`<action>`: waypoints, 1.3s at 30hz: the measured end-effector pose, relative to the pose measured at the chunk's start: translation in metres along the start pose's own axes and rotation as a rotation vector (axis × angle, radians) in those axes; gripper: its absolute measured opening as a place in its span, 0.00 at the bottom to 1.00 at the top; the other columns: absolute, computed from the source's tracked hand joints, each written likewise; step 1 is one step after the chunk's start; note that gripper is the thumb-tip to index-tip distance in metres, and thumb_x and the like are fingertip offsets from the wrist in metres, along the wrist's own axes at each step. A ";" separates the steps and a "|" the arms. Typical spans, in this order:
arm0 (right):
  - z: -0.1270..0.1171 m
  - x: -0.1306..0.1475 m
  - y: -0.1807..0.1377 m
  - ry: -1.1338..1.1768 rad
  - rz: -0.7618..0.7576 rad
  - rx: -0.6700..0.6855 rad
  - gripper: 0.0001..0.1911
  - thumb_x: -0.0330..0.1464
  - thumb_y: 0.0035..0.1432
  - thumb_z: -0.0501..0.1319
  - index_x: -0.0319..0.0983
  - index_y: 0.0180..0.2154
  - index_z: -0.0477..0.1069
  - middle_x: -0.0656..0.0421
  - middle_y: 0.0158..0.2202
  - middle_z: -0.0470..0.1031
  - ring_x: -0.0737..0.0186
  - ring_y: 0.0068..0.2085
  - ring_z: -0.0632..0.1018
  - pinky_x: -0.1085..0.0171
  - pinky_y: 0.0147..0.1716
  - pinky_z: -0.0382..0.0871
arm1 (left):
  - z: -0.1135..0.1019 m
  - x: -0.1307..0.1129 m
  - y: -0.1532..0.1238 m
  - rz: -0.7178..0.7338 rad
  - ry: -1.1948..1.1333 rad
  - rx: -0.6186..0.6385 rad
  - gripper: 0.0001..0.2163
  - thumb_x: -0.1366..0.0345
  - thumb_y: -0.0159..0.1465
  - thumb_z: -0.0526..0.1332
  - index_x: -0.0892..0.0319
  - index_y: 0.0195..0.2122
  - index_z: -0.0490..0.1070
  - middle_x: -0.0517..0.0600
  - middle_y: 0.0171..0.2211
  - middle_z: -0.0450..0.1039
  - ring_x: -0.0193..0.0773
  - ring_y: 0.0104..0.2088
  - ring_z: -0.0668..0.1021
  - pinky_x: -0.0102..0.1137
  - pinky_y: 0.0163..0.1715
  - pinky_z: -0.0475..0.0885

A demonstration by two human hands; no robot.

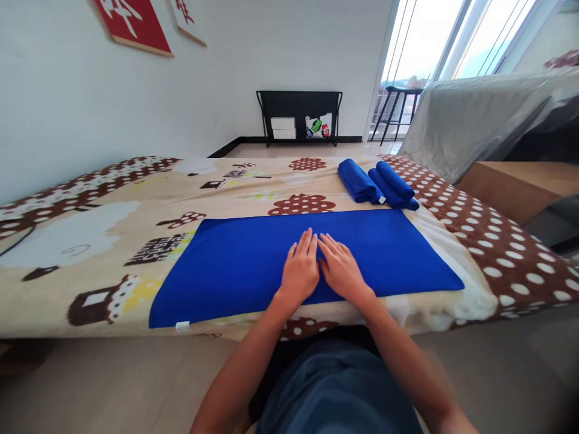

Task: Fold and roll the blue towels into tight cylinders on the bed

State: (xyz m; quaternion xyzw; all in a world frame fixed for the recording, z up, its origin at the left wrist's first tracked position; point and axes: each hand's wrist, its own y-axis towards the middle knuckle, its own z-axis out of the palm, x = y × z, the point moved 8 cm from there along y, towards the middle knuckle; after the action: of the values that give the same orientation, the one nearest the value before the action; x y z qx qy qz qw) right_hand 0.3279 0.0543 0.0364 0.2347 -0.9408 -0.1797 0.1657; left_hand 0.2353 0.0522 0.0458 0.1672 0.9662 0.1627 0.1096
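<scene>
A blue towel (235, 259) lies spread out flat near the front edge of the bed, a small white tag (183, 327) at its near left corner. My left hand (300, 265) rests flat on the middle of the towel, fingers stretched forward. Right beside it, my right hand (340, 265) also lies flat on the cloth, its fingers angled toward the left hand. Neither hand grips the cloth. Beyond the towel's far right side are two rolled or folded blue towels (359, 181) (392, 184), lying side by side.
The bed carries a patterned blanket (244, 199) with a brown dotted border (520, 253). At the right stand a cardboard box (520, 187) and something under a plastic cover (479, 108). A black rack (299, 105) and a stool (400, 105) are at the back.
</scene>
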 end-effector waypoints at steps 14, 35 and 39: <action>-0.054 -0.211 -0.143 -0.308 0.424 -0.088 0.34 0.50 0.69 0.41 0.43 0.69 0.56 0.55 0.69 0.56 0.53 0.69 0.60 0.46 0.67 0.52 | -0.049 0.191 -0.134 -0.430 0.235 -0.155 0.26 0.53 0.72 0.45 0.50 0.70 0.56 0.53 0.70 0.55 0.49 0.69 0.59 0.54 0.68 0.51; 0.046 -0.101 0.095 0.004 0.078 0.293 0.30 0.44 0.72 0.44 0.39 0.69 0.54 0.56 0.72 0.50 0.58 0.72 0.52 0.53 0.70 0.44 | 0.044 0.117 0.093 -0.110 0.067 0.301 0.27 0.53 0.73 0.42 0.53 0.71 0.51 0.49 0.73 0.45 0.43 0.72 0.51 0.48 0.69 0.49; 0.011 -0.213 0.060 -0.051 0.286 0.268 0.34 0.49 0.71 0.41 0.39 0.69 0.55 0.53 0.72 0.50 0.52 0.72 0.51 0.47 0.70 0.42 | 0.015 0.232 0.052 -0.336 0.132 0.275 0.30 0.49 0.72 0.39 0.55 0.71 0.51 0.55 0.72 0.46 0.49 0.72 0.51 0.56 0.67 0.48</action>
State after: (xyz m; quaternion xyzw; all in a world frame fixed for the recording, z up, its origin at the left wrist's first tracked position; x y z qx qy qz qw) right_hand 0.4787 0.2136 0.0031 0.1138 -0.9840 -0.0333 0.1327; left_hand 0.0408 0.1857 0.0139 0.0063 0.9986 0.0196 0.0481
